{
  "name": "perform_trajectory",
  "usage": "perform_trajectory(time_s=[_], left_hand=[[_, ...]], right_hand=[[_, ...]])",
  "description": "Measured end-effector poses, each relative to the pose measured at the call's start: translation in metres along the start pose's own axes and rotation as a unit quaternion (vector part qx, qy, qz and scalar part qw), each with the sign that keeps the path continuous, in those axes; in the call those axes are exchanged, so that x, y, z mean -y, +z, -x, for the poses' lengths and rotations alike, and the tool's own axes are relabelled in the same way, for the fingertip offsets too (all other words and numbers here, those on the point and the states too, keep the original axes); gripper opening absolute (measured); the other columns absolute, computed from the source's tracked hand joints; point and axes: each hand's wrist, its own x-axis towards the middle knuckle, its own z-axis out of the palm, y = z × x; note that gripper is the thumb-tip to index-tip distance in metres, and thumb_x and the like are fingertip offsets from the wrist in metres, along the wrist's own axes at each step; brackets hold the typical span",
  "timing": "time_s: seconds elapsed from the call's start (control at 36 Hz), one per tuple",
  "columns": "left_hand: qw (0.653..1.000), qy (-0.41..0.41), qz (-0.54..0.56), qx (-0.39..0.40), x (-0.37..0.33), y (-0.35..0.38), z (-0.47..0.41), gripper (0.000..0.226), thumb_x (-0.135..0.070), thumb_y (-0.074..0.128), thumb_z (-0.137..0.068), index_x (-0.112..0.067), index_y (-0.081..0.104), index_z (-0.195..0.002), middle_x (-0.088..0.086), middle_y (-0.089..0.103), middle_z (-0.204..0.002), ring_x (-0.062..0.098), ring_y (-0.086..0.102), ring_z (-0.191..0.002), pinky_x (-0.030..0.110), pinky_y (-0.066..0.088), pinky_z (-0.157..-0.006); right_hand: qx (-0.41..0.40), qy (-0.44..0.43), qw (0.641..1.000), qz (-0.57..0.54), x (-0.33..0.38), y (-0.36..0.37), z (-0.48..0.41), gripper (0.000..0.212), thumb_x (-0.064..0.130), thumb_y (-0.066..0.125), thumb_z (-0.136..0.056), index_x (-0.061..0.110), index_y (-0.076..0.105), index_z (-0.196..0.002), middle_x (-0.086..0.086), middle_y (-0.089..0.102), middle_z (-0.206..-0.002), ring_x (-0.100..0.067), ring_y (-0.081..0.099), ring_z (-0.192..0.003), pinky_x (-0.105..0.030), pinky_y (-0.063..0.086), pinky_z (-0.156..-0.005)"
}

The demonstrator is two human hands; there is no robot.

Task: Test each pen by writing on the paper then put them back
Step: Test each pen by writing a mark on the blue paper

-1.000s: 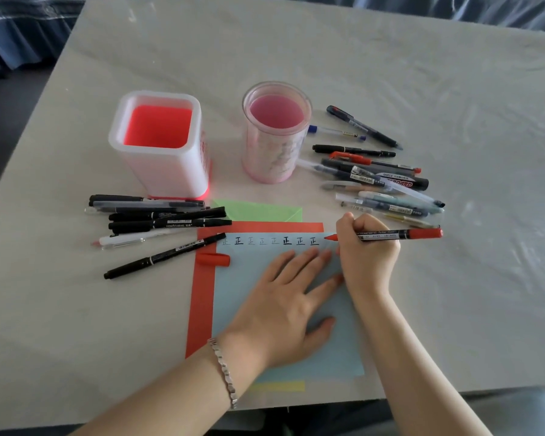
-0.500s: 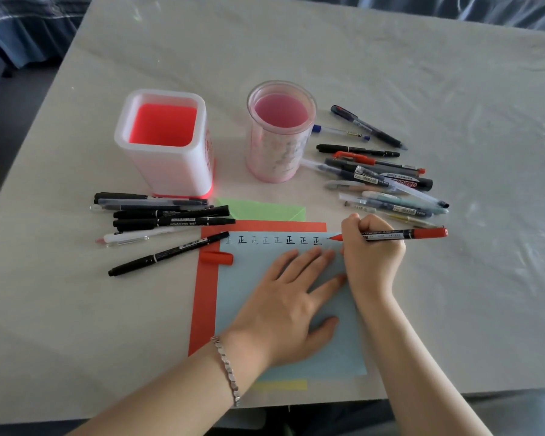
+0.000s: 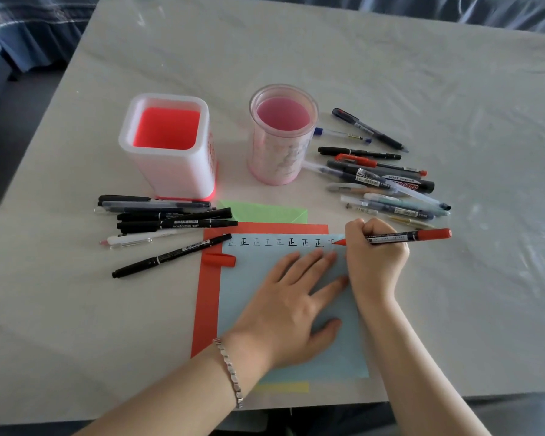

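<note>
My right hand (image 3: 375, 259) grips a red-ended marker pen (image 3: 403, 236), its red tip touching the light blue paper (image 3: 252, 284) at the right end of a row of written characters (image 3: 274, 242). My left hand (image 3: 290, 306) lies flat on the blue paper with fingers spread. The marker's red cap (image 3: 218, 259) lies on the paper's left edge. Several pens (image 3: 167, 220) lie in a group at the left, and a pile of several more pens (image 3: 387, 180) lies at the right.
Two holders stand behind the paper: a square white one with a red inside (image 3: 167, 184) and a round pink one (image 3: 280, 171). Red (image 3: 206, 303), green (image 3: 265, 212) and yellow (image 3: 283, 387) sheets stick out under the blue paper. The table's near edge runs just below the sheets.
The red pen tip has come down onto the blue paper, and fresh red strokes stand at the right end of the row. My left hand stays flat on the paper.
</note>
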Motion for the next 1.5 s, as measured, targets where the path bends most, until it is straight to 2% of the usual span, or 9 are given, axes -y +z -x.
perform_trajectory(time_s=[0.33, 0.53, 0.75, 0.89, 1.08, 1.17, 1.33, 1.42, 1.5], left_hand=[[1.0, 0.001, -0.002, 0.0, 0.001, 0.0, -0.001, 0.053, -0.046, 0.043, -0.082, -0.022, 0.057, -0.126, 0.011, 0.046, -0.14, 0.025, 0.038, -0.131, 0.041, 0.021, -0.109], [1.0, -0.001, -0.008, 0.005, 0.0, 0.0, 0.0, 0.053, -0.046, 0.042, -0.081, -0.022, 0.059, -0.125, 0.011, 0.048, -0.139, 0.026, 0.042, -0.13, 0.04, 0.021, -0.108], [1.0, 0.002, -0.003, 0.005, 0.001, -0.001, 0.0, 0.054, -0.046, 0.042, -0.082, -0.022, 0.056, -0.128, 0.011, 0.046, -0.141, 0.026, 0.039, -0.132, 0.04, 0.019, -0.109], [1.0, 0.005, -0.008, 0.002, 0.001, 0.001, 0.0, 0.053, -0.047, 0.042, -0.082, -0.023, 0.056, -0.127, 0.011, 0.047, -0.14, 0.025, 0.038, -0.132, 0.04, 0.019, -0.109], [1.0, 0.007, -0.007, -0.001, 0.001, 0.001, 0.0, 0.053, -0.046, 0.042, -0.081, -0.022, 0.058, -0.125, 0.011, 0.049, -0.138, 0.026, 0.041, -0.13, 0.039, 0.019, -0.109], [1.0, 0.009, -0.007, -0.004, 0.001, 0.001, 0.0, 0.053, -0.046, 0.042, -0.081, -0.022, 0.059, -0.125, 0.01, 0.048, -0.139, 0.025, 0.041, -0.13, 0.039, 0.02, -0.109], [1.0, 0.019, -0.013, -0.01, 0.003, 0.0, 0.001, 0.051, -0.045, 0.042, -0.082, -0.019, 0.06, -0.122, 0.009, 0.049, -0.138, 0.022, 0.034, -0.131, 0.035, 0.016, -0.11], [0.999, 0.023, 0.016, -0.027, 0.004, 0.002, 0.002, 0.043, -0.038, 0.043, -0.083, -0.016, 0.064, -0.113, 0.008, 0.053, -0.134, 0.022, 0.039, -0.129, 0.035, 0.021, -0.108], [0.99, 0.027, 0.109, -0.085, 0.005, -0.001, 0.003, 0.031, -0.017, 0.045, -0.082, -0.01, 0.063, -0.107, 0.012, 0.058, -0.126, 0.024, 0.052, -0.117, 0.031, 0.034, -0.101]], right_hand=[[0.027, 0.002, 1.0, -0.006, -0.002, 0.0, 0.0, 0.039, 0.019, 0.056, -0.073, 0.021, 0.032, -0.042, 0.008, 0.039, -0.037, -0.008, 0.031, -0.042, -0.021, 0.028, -0.047], [0.016, 0.019, 0.999, -0.024, 0.0, -0.001, 0.001, 0.038, 0.017, 0.053, -0.069, 0.021, 0.029, -0.041, 0.006, 0.032, -0.036, -0.007, 0.026, -0.042, -0.022, 0.025, -0.046], [0.036, 0.004, 0.999, 0.008, -0.001, -0.001, 0.001, 0.045, 0.006, 0.059, -0.076, 0.019, 0.032, -0.043, 0.008, 0.038, -0.038, -0.007, 0.032, -0.042, -0.017, 0.027, -0.046], [0.001, 0.006, 1.0, 0.022, 0.001, -0.001, 0.0, 0.036, 0.02, 0.052, -0.069, 0.02, 0.028, -0.042, 0.005, 0.036, -0.04, -0.01, 0.027, -0.044, -0.025, 0.026, -0.049], [-0.025, 0.006, 0.999, 0.038, 0.002, -0.001, -0.001, 0.035, 0.019, 0.05, -0.068, 0.021, 0.027, -0.042, 0.007, 0.04, -0.041, -0.013, 0.028, -0.048, -0.03, 0.025, -0.051], [-0.036, 0.039, 0.998, -0.029, 0.005, -0.002, 0.0, 0.033, 0.013, 0.051, -0.068, 0.017, 0.031, -0.041, 0.005, 0.034, -0.037, -0.007, 0.026, -0.043, -0.026, 0.026, -0.048], [-0.073, 0.088, 0.988, -0.107, 0.013, -0.011, 0.002, 0.031, 0.011, 0.054, -0.078, -0.003, 0.047, -0.052, 0.008, 0.039, -0.038, -0.004, 0.033, -0.045, -0.019, 0.029, -0.046], [-0.054, 0.131, 0.981, -0.132, 0.013, -0.021, 0.004, 0.034, 0.012, 0.057, -0.084, 0.009, 0.047, -0.052, 0.01, 0.041, -0.037, -0.004, 0.035, -0.042, -0.017, 0.031, -0.045], [-0.028, 0.169, 0.974, -0.149, 0.016, -0.03, 0.009, 0.03, 0.019, 0.061, -0.085, 0.016, 0.048, -0.058, 0.009, 0.044, -0.04, -0.004, 0.037, -0.039, -0.017, 0.032, -0.043]])
